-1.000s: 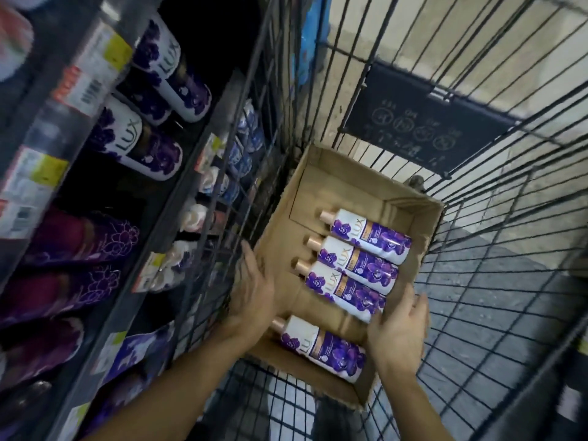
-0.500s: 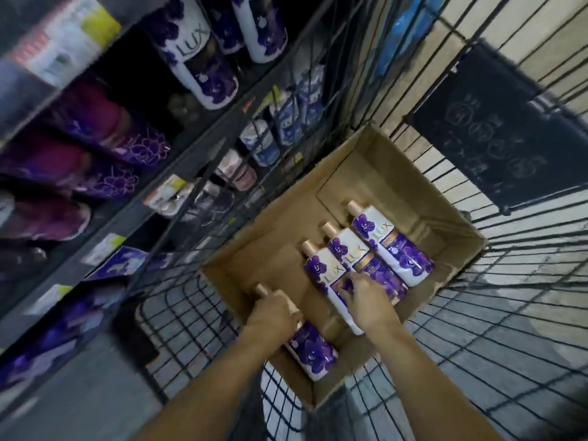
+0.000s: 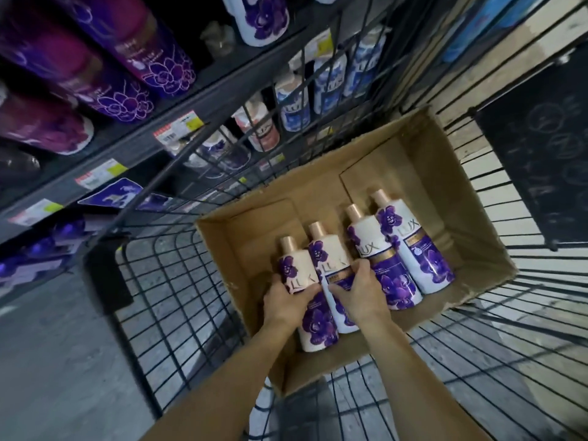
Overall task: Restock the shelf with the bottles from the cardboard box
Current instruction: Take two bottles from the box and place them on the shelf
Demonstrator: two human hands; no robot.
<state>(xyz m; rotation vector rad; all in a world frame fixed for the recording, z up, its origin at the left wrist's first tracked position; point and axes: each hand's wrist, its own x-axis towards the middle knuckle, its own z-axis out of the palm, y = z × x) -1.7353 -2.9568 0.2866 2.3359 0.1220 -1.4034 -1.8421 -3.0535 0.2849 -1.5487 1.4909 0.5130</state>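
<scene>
An open cardboard box (image 3: pixel 423 154) lies in a wire cart and holds several white-and-purple LUX bottles with tan caps, lying side by side. My left hand (image 3: pixel 288 302) is wrapped around the leftmost bottle (image 3: pixel 315 326). Beside it, my right hand (image 3: pixel 359 292) grips the second bottle (image 3: pixel 321 253). Two more bottles, a third bottle (image 3: pixel 372 243) and a fourth bottle (image 3: pixel 423 259), lie untouched to the right. The shelf (image 3: pixel 203 100) stands to the left, with the same kind of LUX bottle (image 3: pixel 259 17) on it.
The black wire cart (image 3: pixel 165 281) surrounds the box on all sides. Shelves at left carry magenta-purple bottles (image 3: pixel 127 62), blue-and-white bottles (image 3: pixel 327 84) and price tags (image 3: pixel 178 128). A dark panel (image 3: pixel 537 160) hangs on the cart's far right side.
Both hands went from the box's rim into the box and closed on two neighbouring bottles. The nearest bottle now lies next to the others. My view swung left and down.
</scene>
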